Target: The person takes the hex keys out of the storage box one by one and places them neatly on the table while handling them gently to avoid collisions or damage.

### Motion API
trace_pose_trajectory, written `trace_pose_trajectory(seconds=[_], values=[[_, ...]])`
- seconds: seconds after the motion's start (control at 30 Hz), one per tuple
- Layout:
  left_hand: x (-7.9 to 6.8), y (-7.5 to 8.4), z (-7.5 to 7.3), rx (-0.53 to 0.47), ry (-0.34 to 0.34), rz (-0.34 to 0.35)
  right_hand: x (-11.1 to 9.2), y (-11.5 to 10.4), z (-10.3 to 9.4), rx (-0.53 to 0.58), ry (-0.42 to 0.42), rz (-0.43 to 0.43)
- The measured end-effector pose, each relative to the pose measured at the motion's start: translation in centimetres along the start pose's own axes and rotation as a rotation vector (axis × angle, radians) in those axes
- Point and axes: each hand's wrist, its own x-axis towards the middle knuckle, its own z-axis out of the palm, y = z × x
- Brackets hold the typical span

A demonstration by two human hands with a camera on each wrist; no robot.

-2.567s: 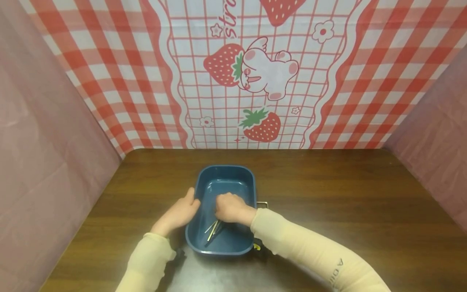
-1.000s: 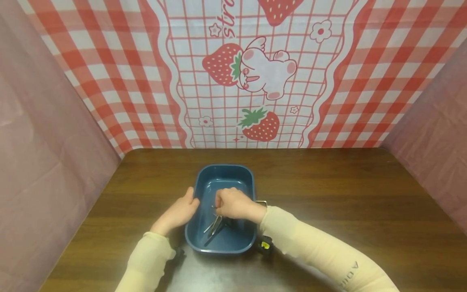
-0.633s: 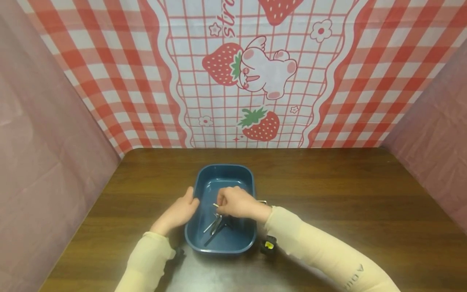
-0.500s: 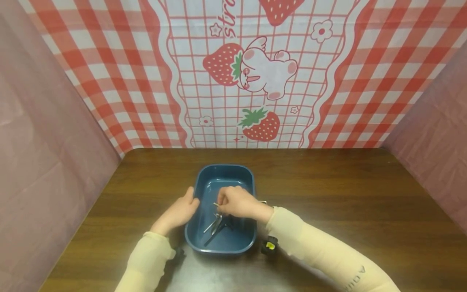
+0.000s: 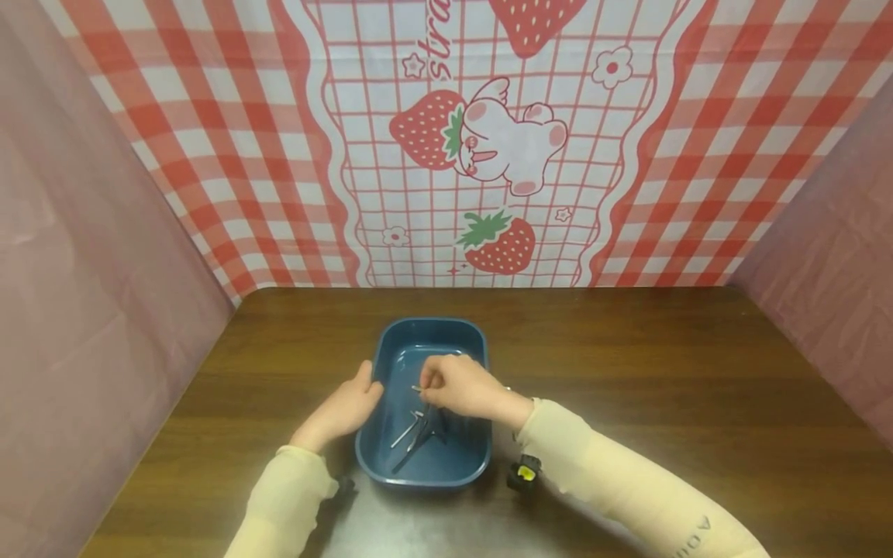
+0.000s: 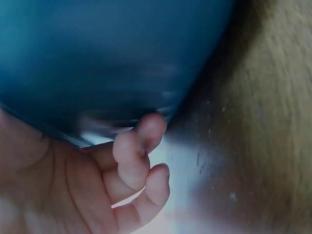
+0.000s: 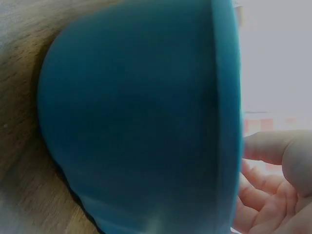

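Note:
A blue rectangular bin stands on the wooden table. My left hand holds its left side, thumb at the rim and fingers on the outer wall; the left wrist view shows those fingers curled low beside the bin. My right hand is over the bin's inside, its thumb and index finger pinching a thin piece with a pale tip, mostly hidden by the fingers. Below it in the bin lie several thin metal rods, silver and dark, crossing each other. The right wrist view shows mainly the bin's outer wall.
The brown table extends around the bin. Behind it hangs a checked cloth with strawberry prints, and pink curtains flank both sides. A black wrist camera with a yellow patch hangs by the right sleeve.
My right hand has risen slightly and drawn to the right, uncovering more of the rods, and a pale tip now sticks out of its pinch. My left hand stays at the rim.

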Motion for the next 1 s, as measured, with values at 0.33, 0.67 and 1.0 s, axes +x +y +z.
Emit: trace_pose_trajectory(seconds=[0.33, 0.67, 1.0], values=[[-0.3, 0.3, -0.2, -0.022, -0.013, -0.011, -0.5, 0.4, -0.5, -0.017, 0.053, -0.032], [-0.2, 0.3, -0.2, -0.027, -0.011, -0.004, -1.3, 0.3, -1.1, 0.132, 0.079, 0.019], [-0.2, 0.1, -0.1, -0.034, -0.013, -0.004, -1.8, 0.3, -1.4, 0.214, 0.149, 0.053]])
